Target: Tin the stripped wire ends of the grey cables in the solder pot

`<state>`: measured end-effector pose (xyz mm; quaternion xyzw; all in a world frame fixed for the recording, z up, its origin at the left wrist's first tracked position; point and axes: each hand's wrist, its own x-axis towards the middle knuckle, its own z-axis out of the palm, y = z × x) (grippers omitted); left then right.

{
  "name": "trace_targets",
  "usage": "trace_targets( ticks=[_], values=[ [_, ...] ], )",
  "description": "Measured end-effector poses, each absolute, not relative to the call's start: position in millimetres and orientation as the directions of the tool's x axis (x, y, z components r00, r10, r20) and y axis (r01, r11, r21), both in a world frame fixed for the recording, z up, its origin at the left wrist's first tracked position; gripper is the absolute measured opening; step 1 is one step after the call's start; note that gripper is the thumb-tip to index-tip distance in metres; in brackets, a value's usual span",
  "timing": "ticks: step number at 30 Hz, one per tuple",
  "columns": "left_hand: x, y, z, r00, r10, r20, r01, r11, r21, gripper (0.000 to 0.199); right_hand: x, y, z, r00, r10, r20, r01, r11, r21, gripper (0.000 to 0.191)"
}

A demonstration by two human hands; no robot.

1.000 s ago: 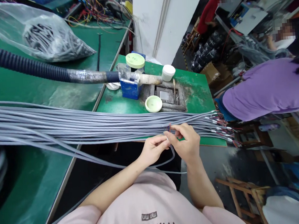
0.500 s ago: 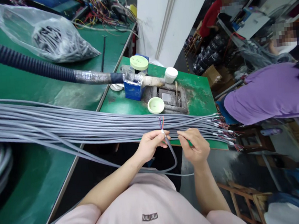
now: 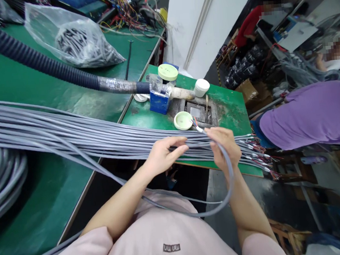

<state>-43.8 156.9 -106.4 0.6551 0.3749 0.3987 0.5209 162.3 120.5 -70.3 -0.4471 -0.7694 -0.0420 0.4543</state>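
Note:
My right hand [image 3: 226, 148] grips a grey cable [image 3: 228, 185] close to its end. White wrap [image 3: 199, 129] rings that end, and thin coloured wires [image 3: 194, 121] poke out of it, at the right rim of a pale green shallow dish [image 3: 183, 120]. From my hand the cable loops down past my shirt and back to the left. My left hand [image 3: 166, 153] holds nothing; its thumb and fingers are apart, over a long bundle of grey cables [image 3: 129, 134]. Stripped ends with coloured wires [image 3: 266, 159] lie at the bundle's right end.
Behind the dish sit a blackened metal-framed unit [image 3: 196, 111], a white tub [image 3: 201, 87] and a blue box [image 3: 159, 101] carrying a ribbed hose [image 3: 50, 68]. A plastic bag of cable pieces [image 3: 78, 44] lies back left. A person in purple [image 3: 307, 112] is at right.
The cable end has passed from my left hand to my right hand. Its wires now point toward the dish, having stood upright before. My left hand has let go and opened.

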Motion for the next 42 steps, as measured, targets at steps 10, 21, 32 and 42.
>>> trace_targets(
  ticks=[10,21,32,42],
  values=[
    [-70.2,179.7,-110.2,0.561,0.817,0.135,0.603,-0.515,0.610,0.037,160.2,196.8,-65.2,-0.058,0.804,0.592,0.753,0.424,-0.503,0.023],
    [-68.4,182.8,-111.9,0.575,0.811,0.113,0.609,-0.516,0.603,0.035,154.9,225.8,-83.0,-0.107,0.830,0.547,0.807,0.394,-0.440,0.022],
    [-68.6,184.1,-113.6,0.572,0.810,0.125,0.599,-0.518,0.611,0.033,155.1,227.9,-83.0,-0.128,0.823,0.553,0.846,0.382,-0.373,0.021],
    [-71.0,185.9,-112.9,0.594,0.798,0.105,0.597,-0.524,0.607,0.033,200.8,253.8,-51.8,0.127,0.764,0.633,0.862,0.231,-0.451,0.025]
  ],
)
